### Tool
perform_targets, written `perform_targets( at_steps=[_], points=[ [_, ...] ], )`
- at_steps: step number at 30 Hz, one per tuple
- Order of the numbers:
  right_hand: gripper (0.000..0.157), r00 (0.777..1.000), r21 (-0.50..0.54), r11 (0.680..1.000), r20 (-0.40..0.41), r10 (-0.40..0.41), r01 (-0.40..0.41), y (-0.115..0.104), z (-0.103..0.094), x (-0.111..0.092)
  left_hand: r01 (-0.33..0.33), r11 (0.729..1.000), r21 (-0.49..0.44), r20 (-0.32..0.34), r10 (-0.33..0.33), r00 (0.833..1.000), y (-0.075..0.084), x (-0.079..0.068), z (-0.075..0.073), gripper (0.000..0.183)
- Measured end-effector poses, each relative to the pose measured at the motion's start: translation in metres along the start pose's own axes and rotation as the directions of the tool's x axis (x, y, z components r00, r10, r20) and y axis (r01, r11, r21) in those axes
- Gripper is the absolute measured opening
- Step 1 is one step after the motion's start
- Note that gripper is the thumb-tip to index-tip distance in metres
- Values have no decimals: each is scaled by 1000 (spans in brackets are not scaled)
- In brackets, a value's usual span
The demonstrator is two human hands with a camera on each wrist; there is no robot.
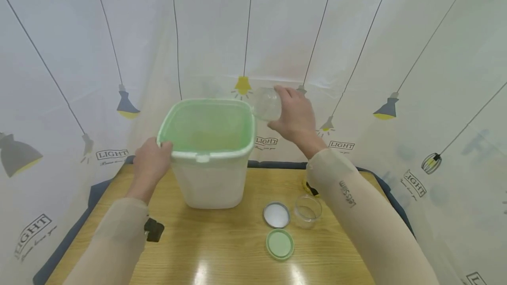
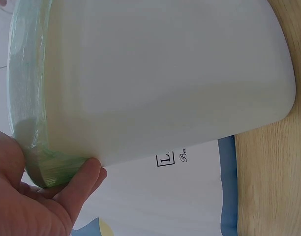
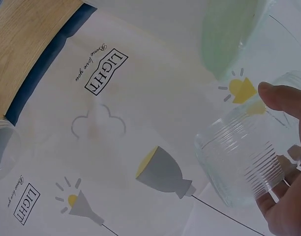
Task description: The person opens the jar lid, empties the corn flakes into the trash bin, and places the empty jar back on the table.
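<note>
A white bin, its rim covered by a thin green bag, stands on the wooden table. My left hand grips its near left corner, fingers on the outside over the bag's folded edge. To the right of the rim, my right hand holds a clear ribbed jar tipped on its side, one end close to the bin's right edge. In the right wrist view the jar's walls are see-through, and the wall pattern shows through them.
Right of the bin lie a round lid with a white inside and a pale green lid. A clear open container stands beside them. A yellow and black item is partly hidden by my right sleeve. A lamp-printed white curtain hangs behind.
</note>
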State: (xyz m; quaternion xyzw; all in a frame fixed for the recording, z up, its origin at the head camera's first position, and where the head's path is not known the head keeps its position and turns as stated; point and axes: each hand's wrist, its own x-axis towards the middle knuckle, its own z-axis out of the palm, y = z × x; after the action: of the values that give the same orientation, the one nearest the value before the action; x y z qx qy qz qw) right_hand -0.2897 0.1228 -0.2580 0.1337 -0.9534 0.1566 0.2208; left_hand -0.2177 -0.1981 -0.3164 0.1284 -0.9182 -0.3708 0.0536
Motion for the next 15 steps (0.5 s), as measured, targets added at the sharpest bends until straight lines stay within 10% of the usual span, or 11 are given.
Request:
perform_targets(
  at_steps=[15],
  points=[
    [84, 992, 216, 968, 5, 128, -126, 35, 9, -24, 8, 1000, -2, 1, -8, 1000, -4, 2, -3, 30]
  ],
)
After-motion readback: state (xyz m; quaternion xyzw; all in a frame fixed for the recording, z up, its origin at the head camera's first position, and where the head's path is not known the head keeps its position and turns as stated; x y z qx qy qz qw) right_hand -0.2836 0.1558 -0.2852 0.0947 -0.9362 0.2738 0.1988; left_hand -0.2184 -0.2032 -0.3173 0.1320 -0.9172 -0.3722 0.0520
